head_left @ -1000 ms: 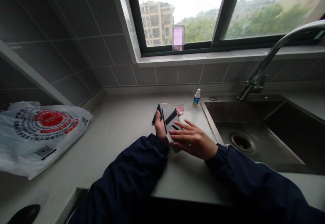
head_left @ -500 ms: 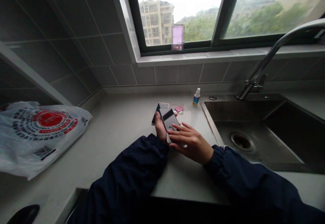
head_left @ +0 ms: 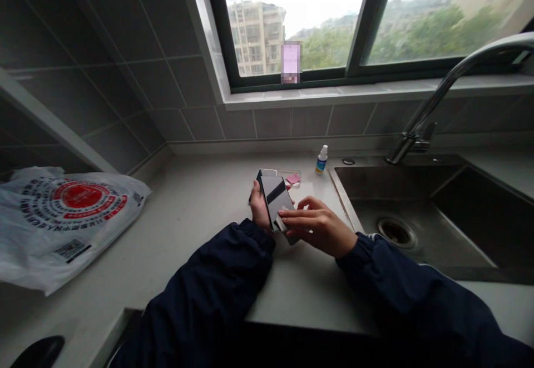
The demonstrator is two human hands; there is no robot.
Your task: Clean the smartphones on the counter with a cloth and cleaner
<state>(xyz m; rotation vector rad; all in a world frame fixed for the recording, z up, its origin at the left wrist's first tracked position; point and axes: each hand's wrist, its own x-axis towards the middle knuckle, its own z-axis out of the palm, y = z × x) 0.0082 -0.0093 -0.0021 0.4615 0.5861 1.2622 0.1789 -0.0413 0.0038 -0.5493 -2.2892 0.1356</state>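
Observation:
My left hand (head_left: 259, 211) is wrapped around a smartphone (head_left: 272, 189), tilted with its glossy face up. Against the phone's lower part, my right hand (head_left: 323, 224) presses a small pale cloth (head_left: 280, 222), pinched under its fingertips. Behind the phone, a dark flat slab (head_left: 262, 172), like a second phone, lies on the counter, mostly covered. Beside it lies a clear plastic tray or case (head_left: 297, 173) with a small pink piece (head_left: 292, 178) on it.
A small white bottle with a blue and yellow label (head_left: 321, 161) stands near the sink's (head_left: 345, 201) left edge. The tap (head_left: 411, 134) arches over the sink at right. A printed plastic bag (head_left: 104, 234) lies on the counter (head_left: 200, 201) at left.
My right hand has slid slightly down and right over the phone, with its fingers more bent. The cloth and more of the phone's face now show.

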